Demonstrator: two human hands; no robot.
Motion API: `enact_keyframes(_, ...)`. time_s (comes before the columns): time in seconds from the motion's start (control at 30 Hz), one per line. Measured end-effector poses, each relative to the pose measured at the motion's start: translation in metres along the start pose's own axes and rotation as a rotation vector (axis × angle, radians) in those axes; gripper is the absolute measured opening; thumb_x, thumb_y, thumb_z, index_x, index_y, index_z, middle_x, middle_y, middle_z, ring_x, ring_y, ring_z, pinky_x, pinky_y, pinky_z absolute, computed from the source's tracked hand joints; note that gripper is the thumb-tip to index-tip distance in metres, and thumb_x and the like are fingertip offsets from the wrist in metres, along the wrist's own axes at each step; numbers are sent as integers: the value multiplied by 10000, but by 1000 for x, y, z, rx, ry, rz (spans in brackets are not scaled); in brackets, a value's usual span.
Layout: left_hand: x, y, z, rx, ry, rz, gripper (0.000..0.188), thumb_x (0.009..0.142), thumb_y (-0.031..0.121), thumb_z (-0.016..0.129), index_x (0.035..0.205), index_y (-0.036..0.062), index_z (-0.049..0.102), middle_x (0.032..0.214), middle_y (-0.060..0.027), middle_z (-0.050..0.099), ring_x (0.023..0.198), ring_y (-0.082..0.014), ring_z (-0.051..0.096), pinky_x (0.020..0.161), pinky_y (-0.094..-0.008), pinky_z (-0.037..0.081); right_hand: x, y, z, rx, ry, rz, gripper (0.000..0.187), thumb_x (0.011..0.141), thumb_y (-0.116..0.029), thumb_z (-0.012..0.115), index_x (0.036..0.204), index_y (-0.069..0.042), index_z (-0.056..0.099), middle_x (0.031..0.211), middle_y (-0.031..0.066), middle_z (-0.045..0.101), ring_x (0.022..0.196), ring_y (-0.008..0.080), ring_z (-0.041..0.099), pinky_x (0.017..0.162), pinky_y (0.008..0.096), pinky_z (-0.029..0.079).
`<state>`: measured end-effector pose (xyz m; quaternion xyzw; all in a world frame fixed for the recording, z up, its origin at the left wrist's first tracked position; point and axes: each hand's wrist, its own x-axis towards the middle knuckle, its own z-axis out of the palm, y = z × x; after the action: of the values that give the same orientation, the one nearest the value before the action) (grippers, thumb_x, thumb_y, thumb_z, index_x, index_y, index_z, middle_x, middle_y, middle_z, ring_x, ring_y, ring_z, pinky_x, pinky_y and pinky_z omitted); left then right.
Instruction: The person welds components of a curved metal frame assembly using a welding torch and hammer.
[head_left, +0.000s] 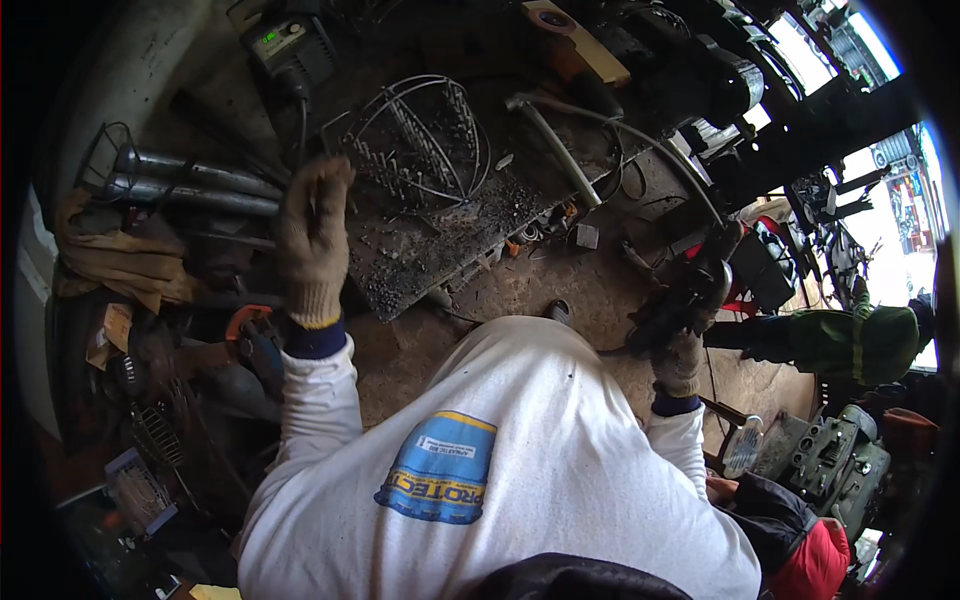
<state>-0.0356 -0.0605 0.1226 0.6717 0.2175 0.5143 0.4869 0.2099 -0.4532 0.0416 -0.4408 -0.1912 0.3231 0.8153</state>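
My left hand [316,235], in a tan work glove, is raised at the left end of a dark metal worktable [440,245]. Its fingers point away from me, slightly bent, and nothing shows in them. Just right of it stands a round wire frame [425,140] with rows of short metal pieces inside. My right hand [680,362], gloved too, is low on the right against a dark, bulky object [690,290] I cannot make out. That object hides its fingers. A long curved grey rod or hose [660,145] runs from the table's far side toward it.
Dark grit covers the table, and a straight metal bar [562,155] lies across its right part. A machine with a green display [285,42] stands far left, above metal cylinders [195,180]. A person in green [850,345] is at the right; another in red [815,560] is lower right.
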Motion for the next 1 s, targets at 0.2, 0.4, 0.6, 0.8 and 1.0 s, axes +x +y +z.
enact_keyframes(0.2,-52,-36,9,325,-78,-81,188,1021,151,676,1141,10,705,1089,-108,750,987,-190,708,907,-321,561,48,-26,-42,71,148,-306,608,916,-311,771,1384,-67,470,1179,74,616,1080,232,623,930,444,575)
enact_keyframes(0.4,-55,-50,35,381,-179,-46,179,1005,146,694,1134,23,713,1073,-94,741,975,-187,706,868,-333,560,139,-118,-48,-244,178,-640,349,1030,-304,622,1288,-83,542,1176,76,649,1030,214,654,918,404,556)
enact_keyframes(0.6,-47,-52,58,503,-229,-74,200,1035,43,612,1224,16,669,1159,-88,715,1050,-173,686,936,-320,563,271,-157,-59,-522,493,-1033,318,883,-56,755,1178,-48,637,1021,19,689,900,115,656,754,286,556)
enact_keyframes(0.8,-34,-29,116,543,-134,-28,127,1009,92,667,1108,24,708,1045,-107,733,974,-217,703,876,-340,552,382,-149,-139,-939,930,-989,265,884,-1,647,1146,-13,607,1100,138,649,1008,249,648,830,408,555)
enact_keyframes(1.0,-49,-13,147,614,-151,-157,135,1006,92,671,1110,15,710,1040,-108,737,958,-207,708,858,-330,555,425,-133,-110,-707,1502,-751,472,898,-128,699,1313,20,529,1254,202,635,1096,296,667,863,429,587)
